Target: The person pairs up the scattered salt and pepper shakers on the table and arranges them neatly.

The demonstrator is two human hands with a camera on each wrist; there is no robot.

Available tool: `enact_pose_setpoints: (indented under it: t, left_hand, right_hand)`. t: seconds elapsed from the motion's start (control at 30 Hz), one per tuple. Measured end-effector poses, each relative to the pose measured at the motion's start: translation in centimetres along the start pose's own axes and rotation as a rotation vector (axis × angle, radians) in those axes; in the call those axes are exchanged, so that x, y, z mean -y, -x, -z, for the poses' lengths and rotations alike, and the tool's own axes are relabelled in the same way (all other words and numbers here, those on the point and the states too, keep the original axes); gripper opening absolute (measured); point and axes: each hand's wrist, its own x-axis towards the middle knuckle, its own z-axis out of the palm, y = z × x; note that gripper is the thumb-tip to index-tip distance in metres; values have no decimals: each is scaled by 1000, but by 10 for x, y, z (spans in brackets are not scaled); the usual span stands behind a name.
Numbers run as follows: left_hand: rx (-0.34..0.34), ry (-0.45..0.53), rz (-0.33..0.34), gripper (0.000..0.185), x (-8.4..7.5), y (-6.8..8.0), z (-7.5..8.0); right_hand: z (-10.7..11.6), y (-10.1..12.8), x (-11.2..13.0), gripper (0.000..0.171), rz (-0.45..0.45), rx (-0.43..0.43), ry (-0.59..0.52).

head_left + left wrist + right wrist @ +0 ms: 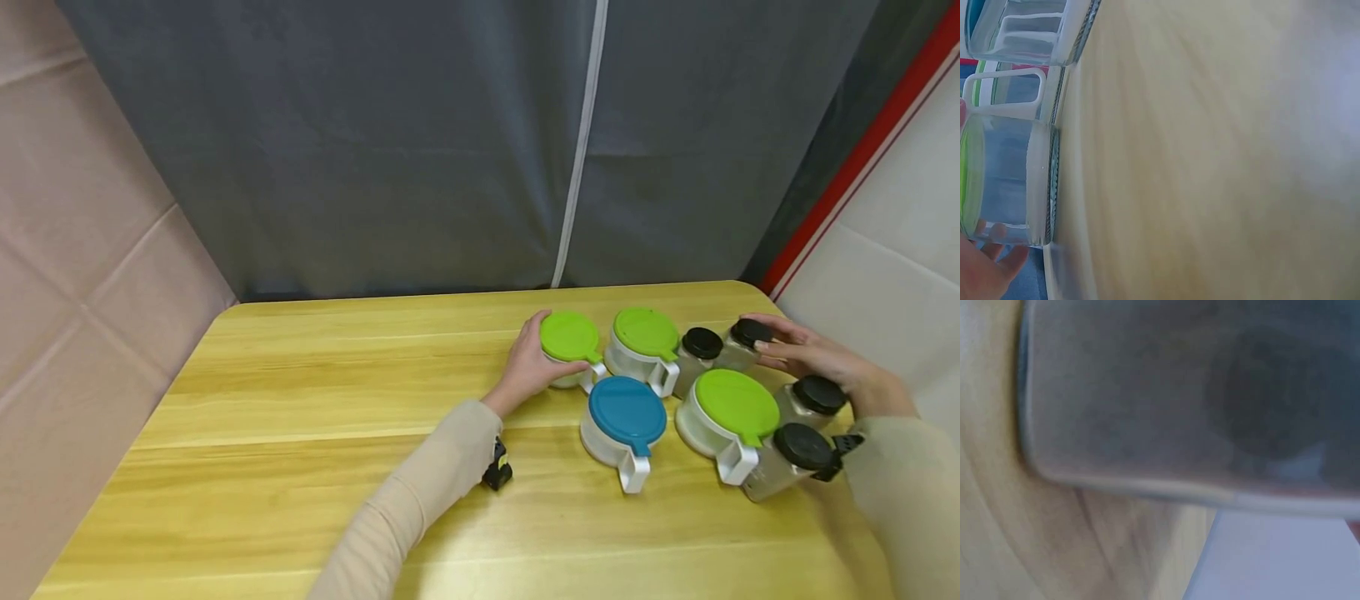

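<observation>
Gripping the upright green-lidded cup, left hand, handle pointing right.

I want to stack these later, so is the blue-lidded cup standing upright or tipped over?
Upright. The blue-lidded cup stands on its base on the table, lid flat on top, handle out sideways.

Bench: light yellow wood grain, rounded far corners, set against a grey curtain. All items stood grouped at its far right. Three green-lidded cups and one blue-lidded cup, each white with a handle. Four black-capped jars stood close among the cups, near the right edge.
</observation>
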Motion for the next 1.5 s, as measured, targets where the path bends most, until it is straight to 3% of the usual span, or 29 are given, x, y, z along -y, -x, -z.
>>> enact_pose_setpoints:
  t: [0.2, 0.47, 0.63, 0.73, 0.87, 1.13, 1.37, 1.5]
  left_hand:
    - [-6, 22, 3, 97, 3, 1, 0]
    - [-16, 42, 2, 95, 6, 3, 6]
    - [-19, 49, -11, 94, 8, 6, 10]
    - [-21, 45, -18, 93, 8, 6, 13]
    - [-15, 53, -18, 92, 8, 8, 19]
    - [33, 90, -31, 95, 2, 16, 38]
    - [85, 118, -26, 93, -2, 29, 53]
    - [113, 111, -21, 93, -2, 36, 62]
  right_hand:
    - [-1, 7, -3, 40, -21, -145, -19]
    - [-4, 16, -2, 34, -91, -343, 65]
    - [-4, 21, 0, 34, -70, -414, 46]
    - [-4, 23, 2, 36, -47, -457, 122]
    - [-3, 26, 6, 36, -75, -538, 324]
    - [-4, 37, 20, 42, -134, -594, 628]
    - [-8, 48, 30, 42, -148, -650, 692]
    - [-9, 53, 34, 43, -74, -686, 687]
